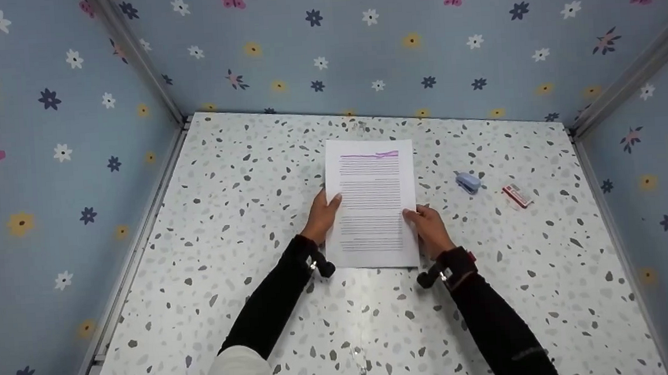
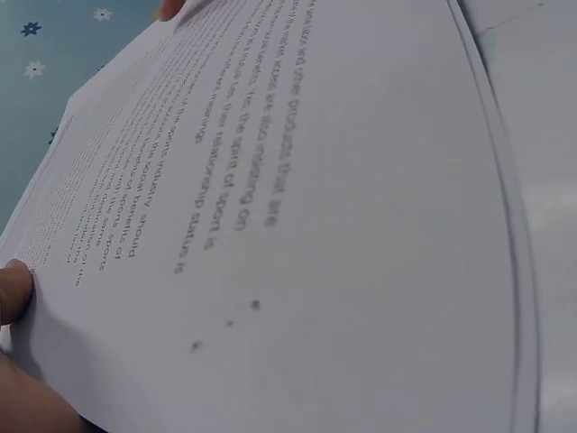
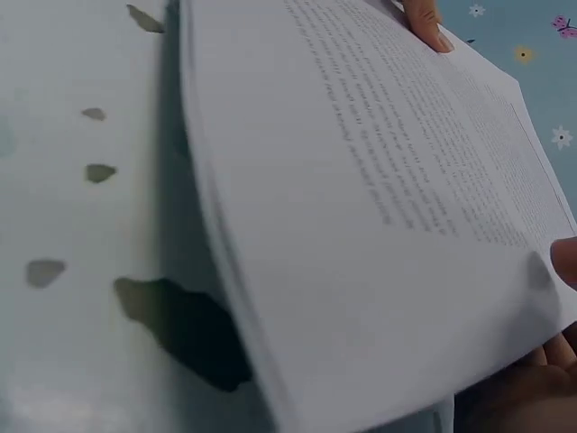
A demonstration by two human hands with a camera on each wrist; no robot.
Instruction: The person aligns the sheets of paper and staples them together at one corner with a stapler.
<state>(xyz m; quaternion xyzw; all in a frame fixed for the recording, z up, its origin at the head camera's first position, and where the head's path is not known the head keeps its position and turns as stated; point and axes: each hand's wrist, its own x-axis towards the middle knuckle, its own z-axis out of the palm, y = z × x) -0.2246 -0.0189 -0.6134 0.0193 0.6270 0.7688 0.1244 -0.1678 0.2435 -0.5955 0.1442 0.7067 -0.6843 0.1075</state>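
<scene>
A thin stack of printed paper sheets (image 1: 371, 205) is held upright in the head view, with purple marker over its top lines. At the stack's left edge my left hand (image 1: 322, 216) grips it, thumb lying on the printed face. My right hand (image 1: 431, 228) pinches the opposite edge a little lower, thumb on top and fingers beneath, as the right wrist view shows. Layered edges of the sheets (image 2: 388, 271) show in the left wrist view. In the right wrist view the near edge of the stack (image 3: 261, 271) stands above the table, casting a shadow.
To the right of the sheets, a small light-blue stapler (image 1: 468, 183) lies on the speckled table (image 1: 243, 216). Beyond it is a small red-and-white box (image 1: 518, 196). Blue walls (image 1: 349, 53) with flowers and butterflies border the table at the back and sides.
</scene>
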